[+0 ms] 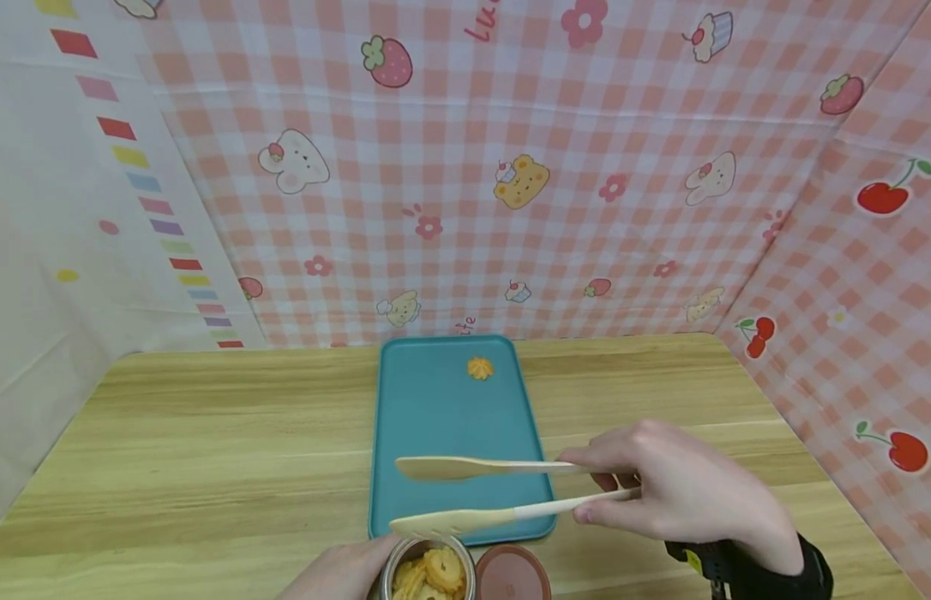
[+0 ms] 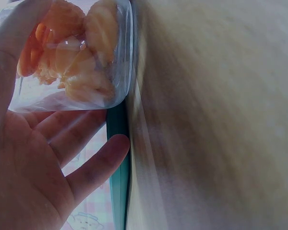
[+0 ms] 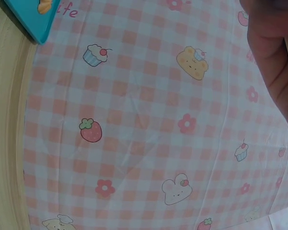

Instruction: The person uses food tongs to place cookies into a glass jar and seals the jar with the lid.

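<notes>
My left hand [image 1: 343, 573] grips a clear jar [image 2: 124, 62] of golden cookies at the near edge of the table; its top is uncovered in the head view. Thumb and fingers lie on either side of the jar in the left wrist view. In my right hand [image 1: 683, 487] is a pair of tongs [image 1: 453, 468] with pale handles and cream tips. Their two arms stand apart, with nothing between them, above the near part of a teal tray [image 1: 442, 408]. One piped cookie [image 1: 480, 368] lies near the tray's far right corner.
A reddish-brown round lid [image 1: 513, 575] lies just right of the jar. The wooden table [image 1: 232, 450] ends at a pink checked cloth [image 1: 435, 158] at the back, with more cloth on both sides.
</notes>
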Action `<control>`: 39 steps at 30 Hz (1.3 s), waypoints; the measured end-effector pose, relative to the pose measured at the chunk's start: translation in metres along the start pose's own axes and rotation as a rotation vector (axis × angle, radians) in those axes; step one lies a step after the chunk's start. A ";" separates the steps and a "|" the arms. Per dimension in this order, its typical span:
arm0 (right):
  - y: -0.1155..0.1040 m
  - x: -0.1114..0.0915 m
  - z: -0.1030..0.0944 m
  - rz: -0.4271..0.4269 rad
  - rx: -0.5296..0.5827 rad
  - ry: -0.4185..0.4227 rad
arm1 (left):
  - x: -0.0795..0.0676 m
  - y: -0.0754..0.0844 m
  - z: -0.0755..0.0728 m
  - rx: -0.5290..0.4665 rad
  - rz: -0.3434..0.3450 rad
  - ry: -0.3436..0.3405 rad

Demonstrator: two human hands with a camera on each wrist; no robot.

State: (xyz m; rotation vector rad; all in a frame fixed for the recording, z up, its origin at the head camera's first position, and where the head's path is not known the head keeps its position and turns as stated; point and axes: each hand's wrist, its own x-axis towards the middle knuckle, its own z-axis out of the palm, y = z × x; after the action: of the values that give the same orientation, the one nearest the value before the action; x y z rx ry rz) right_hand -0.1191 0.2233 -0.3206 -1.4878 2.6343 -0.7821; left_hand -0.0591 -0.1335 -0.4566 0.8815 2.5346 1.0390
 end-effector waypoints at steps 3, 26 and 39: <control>0.001 0.002 0.002 0.052 -0.019 0.012 | 0.001 0.001 0.001 -0.051 0.015 -0.002; 0.043 0.020 0.026 0.494 -0.322 0.165 | 0.000 0.001 -0.001 -0.043 0.011 -0.002; 0.065 0.032 0.050 0.615 -0.339 0.158 | 0.000 0.001 -0.002 -0.063 0.001 -0.012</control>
State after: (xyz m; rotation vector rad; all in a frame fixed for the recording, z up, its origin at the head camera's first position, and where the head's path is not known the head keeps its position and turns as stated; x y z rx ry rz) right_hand -0.1757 0.2035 -0.3849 -0.5686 3.1857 -0.4211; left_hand -0.0596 -0.1335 -0.4547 0.8698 2.4777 1.1040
